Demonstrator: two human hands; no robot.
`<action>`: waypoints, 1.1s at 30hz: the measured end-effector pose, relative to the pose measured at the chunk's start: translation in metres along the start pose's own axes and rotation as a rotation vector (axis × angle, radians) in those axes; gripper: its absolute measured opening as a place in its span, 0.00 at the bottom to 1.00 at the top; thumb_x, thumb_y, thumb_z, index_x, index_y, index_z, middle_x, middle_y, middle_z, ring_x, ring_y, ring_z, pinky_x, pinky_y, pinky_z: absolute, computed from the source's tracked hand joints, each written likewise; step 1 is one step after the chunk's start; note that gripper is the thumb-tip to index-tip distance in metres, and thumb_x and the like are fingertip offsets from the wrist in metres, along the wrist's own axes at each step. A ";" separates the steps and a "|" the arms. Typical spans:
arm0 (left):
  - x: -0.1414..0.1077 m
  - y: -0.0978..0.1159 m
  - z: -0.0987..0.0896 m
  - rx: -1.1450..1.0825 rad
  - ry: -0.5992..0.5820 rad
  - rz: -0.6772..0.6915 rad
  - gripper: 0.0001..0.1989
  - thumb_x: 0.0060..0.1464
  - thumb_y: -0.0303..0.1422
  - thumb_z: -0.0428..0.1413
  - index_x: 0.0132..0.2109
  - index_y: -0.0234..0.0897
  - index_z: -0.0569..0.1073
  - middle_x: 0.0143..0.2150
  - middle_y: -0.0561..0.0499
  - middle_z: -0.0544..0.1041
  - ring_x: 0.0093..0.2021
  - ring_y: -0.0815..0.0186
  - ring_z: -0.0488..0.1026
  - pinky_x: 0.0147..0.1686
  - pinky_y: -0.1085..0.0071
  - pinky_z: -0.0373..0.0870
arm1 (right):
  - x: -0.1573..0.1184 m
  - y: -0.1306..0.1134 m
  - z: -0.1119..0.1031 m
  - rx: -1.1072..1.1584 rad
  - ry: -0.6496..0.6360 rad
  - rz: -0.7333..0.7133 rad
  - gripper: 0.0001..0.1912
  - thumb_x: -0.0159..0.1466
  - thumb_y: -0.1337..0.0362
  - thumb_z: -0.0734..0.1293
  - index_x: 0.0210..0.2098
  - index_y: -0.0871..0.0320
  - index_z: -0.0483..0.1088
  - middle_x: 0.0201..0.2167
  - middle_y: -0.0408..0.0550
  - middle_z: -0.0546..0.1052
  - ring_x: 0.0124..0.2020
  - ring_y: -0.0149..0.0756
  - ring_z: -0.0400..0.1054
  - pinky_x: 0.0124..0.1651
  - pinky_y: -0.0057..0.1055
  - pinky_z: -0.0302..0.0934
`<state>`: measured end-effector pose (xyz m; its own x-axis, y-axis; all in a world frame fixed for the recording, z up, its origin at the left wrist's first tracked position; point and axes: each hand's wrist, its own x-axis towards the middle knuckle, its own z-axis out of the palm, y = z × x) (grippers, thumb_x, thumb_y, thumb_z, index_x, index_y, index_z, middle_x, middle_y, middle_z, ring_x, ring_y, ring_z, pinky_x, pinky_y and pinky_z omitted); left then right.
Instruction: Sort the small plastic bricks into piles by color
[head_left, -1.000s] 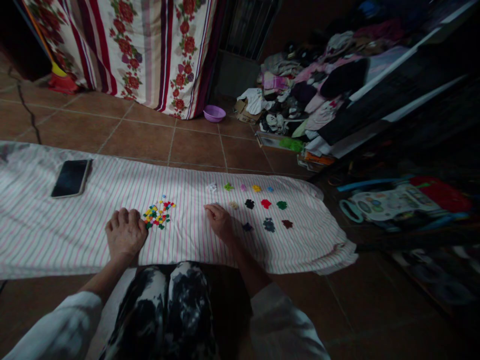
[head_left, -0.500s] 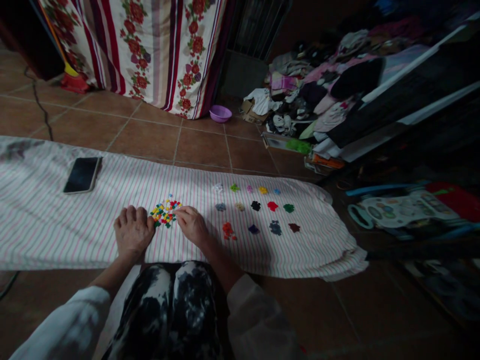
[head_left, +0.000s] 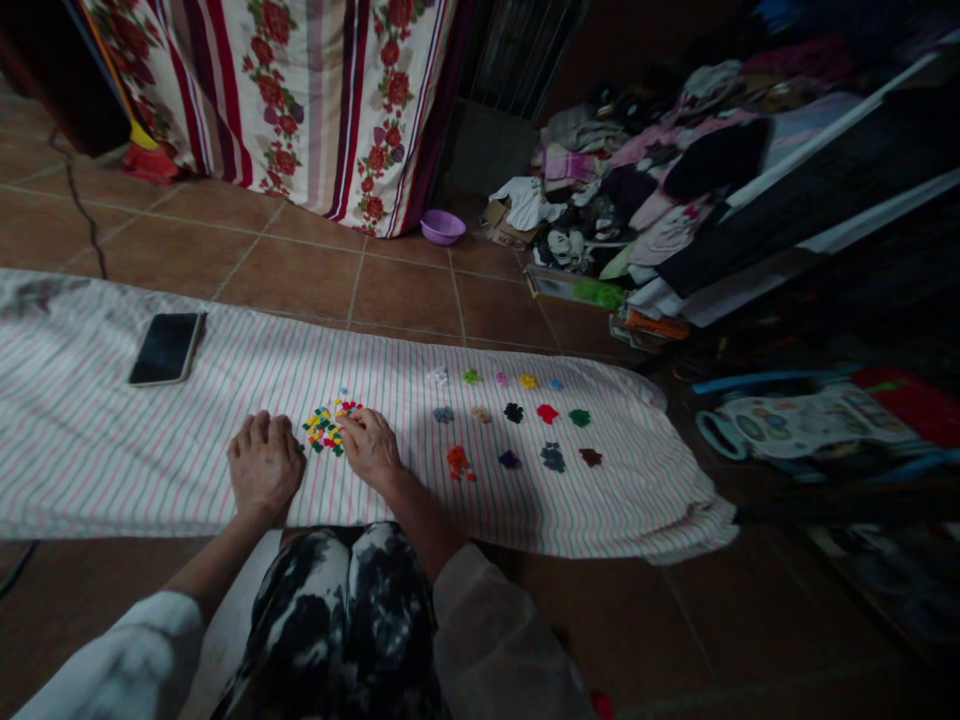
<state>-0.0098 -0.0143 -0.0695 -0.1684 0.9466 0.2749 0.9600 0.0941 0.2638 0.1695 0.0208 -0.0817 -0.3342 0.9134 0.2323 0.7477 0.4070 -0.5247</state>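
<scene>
A mixed pile of small coloured pieces (head_left: 322,428), mostly yellow, green, red and white, lies on a striped cloth (head_left: 390,370). My right hand (head_left: 371,447) reaches over the pile's right side, thumb and fingertips drawn together among the pieces. What they pinch, if anything, is too small to make out. Just left of the pile, my left hand (head_left: 264,467) rests palm down on the cloth, fingers extended and holding nothing. To the right are small heaps sorted by colour, among them orange (head_left: 457,461), black (head_left: 513,412), red (head_left: 547,413), dark green (head_left: 579,417) and brown (head_left: 590,457).
A phone (head_left: 166,348) lies on the cloth at the left. Beyond on the tiled floor are a purple basin (head_left: 442,228), a floral curtain (head_left: 322,110) and a heap of clothes (head_left: 622,170). A light-coloured plastic panel (head_left: 802,420) stands at the right.
My right hand has moved slightly left, further over the pile, and its fingertips now cover part of it. My left hand stays in nearly the same place.
</scene>
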 end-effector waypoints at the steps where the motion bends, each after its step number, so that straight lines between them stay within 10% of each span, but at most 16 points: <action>1: 0.000 -0.003 0.001 -0.028 0.004 -0.001 0.20 0.62 0.35 0.44 0.55 0.32 0.71 0.62 0.32 0.69 0.64 0.47 0.64 0.61 0.51 0.58 | 0.000 0.001 0.001 0.005 0.004 0.000 0.17 0.71 0.65 0.63 0.56 0.52 0.76 0.46 0.52 0.75 0.49 0.41 0.68 0.57 0.38 0.65; 11: 0.004 -0.004 0.007 -0.107 0.029 -0.075 0.19 0.61 0.40 0.45 0.48 0.33 0.74 0.60 0.34 0.72 0.60 0.49 0.67 0.60 0.52 0.60 | -0.002 0.002 0.002 0.036 0.054 -0.007 0.16 0.71 0.64 0.63 0.55 0.54 0.77 0.50 0.54 0.75 0.51 0.41 0.69 0.59 0.39 0.65; 18: 0.013 -0.001 0.002 -0.251 -0.003 -0.036 0.17 0.59 0.41 0.47 0.41 0.34 0.74 0.52 0.33 0.76 0.60 0.45 0.67 0.58 0.47 0.61 | -0.011 -0.009 -0.005 -0.098 0.019 -0.293 0.15 0.70 0.57 0.67 0.55 0.45 0.76 0.59 0.48 0.73 0.59 0.42 0.63 0.61 0.41 0.62; 24: 0.024 -0.002 -0.012 -0.520 0.045 -0.374 0.22 0.61 0.43 0.38 0.43 0.38 0.73 0.48 0.39 0.78 0.52 0.53 0.73 0.56 0.52 0.68 | -0.004 -0.023 0.002 -0.181 -0.108 -0.520 0.09 0.71 0.57 0.66 0.43 0.47 0.79 0.64 0.40 0.71 0.67 0.44 0.54 0.64 0.47 0.58; 28: 0.010 0.028 -0.046 -0.863 0.165 -0.347 0.19 0.59 0.46 0.45 0.44 0.38 0.73 0.54 0.42 0.76 0.59 0.55 0.72 0.63 0.53 0.66 | -0.003 -0.024 0.006 -0.200 -0.090 -0.463 0.09 0.70 0.61 0.66 0.46 0.50 0.79 0.63 0.44 0.72 0.69 0.46 0.51 0.68 0.50 0.53; 33: -0.041 0.066 -0.136 -0.976 0.212 -0.010 0.19 0.65 0.46 0.44 0.47 0.44 0.75 0.60 0.48 0.75 0.65 0.54 0.69 0.67 0.47 0.65 | -0.011 -0.011 0.003 -0.160 0.002 -0.309 0.18 0.72 0.57 0.64 0.59 0.49 0.73 0.67 0.47 0.69 0.67 0.47 0.55 0.65 0.50 0.57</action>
<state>0.0303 -0.0887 0.0622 -0.3029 0.8637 0.4028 0.3704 -0.2827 0.8848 0.1631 0.0064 -0.0806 -0.5579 0.7466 0.3624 0.6918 0.6596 -0.2938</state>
